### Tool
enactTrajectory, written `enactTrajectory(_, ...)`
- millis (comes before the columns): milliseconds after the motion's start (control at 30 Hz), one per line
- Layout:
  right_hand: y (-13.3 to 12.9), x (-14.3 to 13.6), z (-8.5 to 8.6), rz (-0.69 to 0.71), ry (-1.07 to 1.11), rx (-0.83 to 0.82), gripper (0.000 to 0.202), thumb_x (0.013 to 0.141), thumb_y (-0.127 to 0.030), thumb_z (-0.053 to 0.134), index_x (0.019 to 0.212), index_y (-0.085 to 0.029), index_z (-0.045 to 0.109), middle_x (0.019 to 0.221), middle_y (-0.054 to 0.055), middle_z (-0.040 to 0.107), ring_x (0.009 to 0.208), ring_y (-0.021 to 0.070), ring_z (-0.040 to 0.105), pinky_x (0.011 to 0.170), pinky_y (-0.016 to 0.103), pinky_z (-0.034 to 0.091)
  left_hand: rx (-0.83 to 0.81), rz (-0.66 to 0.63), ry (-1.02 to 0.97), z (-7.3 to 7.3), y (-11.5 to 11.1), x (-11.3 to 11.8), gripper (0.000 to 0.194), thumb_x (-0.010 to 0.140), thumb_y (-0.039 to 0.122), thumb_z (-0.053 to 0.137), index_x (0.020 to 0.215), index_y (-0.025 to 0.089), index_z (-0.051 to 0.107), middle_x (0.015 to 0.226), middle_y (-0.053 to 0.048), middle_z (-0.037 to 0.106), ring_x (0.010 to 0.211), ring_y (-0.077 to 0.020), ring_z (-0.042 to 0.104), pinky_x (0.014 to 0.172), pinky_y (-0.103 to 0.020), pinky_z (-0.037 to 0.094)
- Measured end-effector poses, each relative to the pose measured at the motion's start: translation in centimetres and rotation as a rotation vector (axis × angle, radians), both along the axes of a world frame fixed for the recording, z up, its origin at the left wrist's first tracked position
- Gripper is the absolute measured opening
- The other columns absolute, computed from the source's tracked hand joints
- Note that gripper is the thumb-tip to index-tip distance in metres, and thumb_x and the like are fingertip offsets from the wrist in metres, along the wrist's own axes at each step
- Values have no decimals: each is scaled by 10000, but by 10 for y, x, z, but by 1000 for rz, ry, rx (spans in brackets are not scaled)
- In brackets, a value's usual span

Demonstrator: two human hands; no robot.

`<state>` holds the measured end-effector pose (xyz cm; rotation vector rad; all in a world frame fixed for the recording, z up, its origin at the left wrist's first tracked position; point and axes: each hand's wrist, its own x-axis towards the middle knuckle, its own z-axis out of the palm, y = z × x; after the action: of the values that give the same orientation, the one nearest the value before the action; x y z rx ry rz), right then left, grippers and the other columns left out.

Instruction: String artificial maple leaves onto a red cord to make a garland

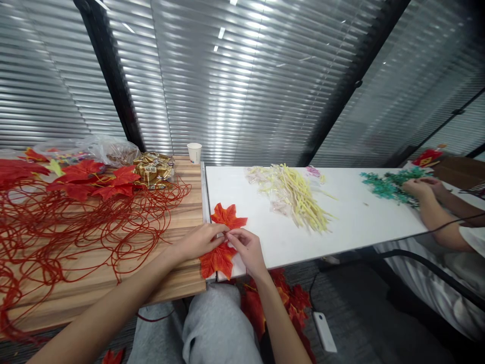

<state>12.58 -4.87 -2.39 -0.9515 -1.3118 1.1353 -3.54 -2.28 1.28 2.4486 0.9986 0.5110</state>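
Observation:
Two orange-red maple leaves lie at the joint of the wooden and white tables, an upper leaf (pixel 228 216) and a lower leaf (pixel 217 261). Between them, my left hand (pixel 202 238) and my right hand (pixel 247 247) meet, fingertips pinched close together where the leaves come together. Whatever the fingertips hold is too small to make out. Left of my hands, a tangle of thin red cord (pixel 125 227) spreads over the wooden table.
Red leaves (pixel 85 177), gold packets (pixel 154 170) and a paper cup (pixel 194 153) stand at the back left. Yellow strips (pixel 299 197) lie on the white table (pixel 261 242). Another person's hands (pixel 422 187) touch green foliage (pixel 390 184). More leaves (pixel 280 301) are below the edge.

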Motion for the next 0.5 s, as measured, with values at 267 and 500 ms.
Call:
enactTrajectory(267, -1, 0, 1, 5, 14, -2, 131, 745, -281, 601, 795, -171, 652, 734, 28, 648, 677, 145, 574, 651, 268, 448, -2, -5, 15, -1, 1, 0, 178, 857, 217, 399, 950, 180, 546, 887, -30, 626, 787, -141, 565, 706, -228, 408)
enactTrajectory(500, 0, 1, 0, 13, 12, -5, 131, 751, -276, 601, 803, -165, 645, 738, 30, 645, 685, 146, 574, 656, 267, 448, -1, 4, 33, -3, 1, -1, 190, 860, 228, 396, 976, 190, 542, 932, -33, 620, 824, -148, 562, 741, -242, 410)
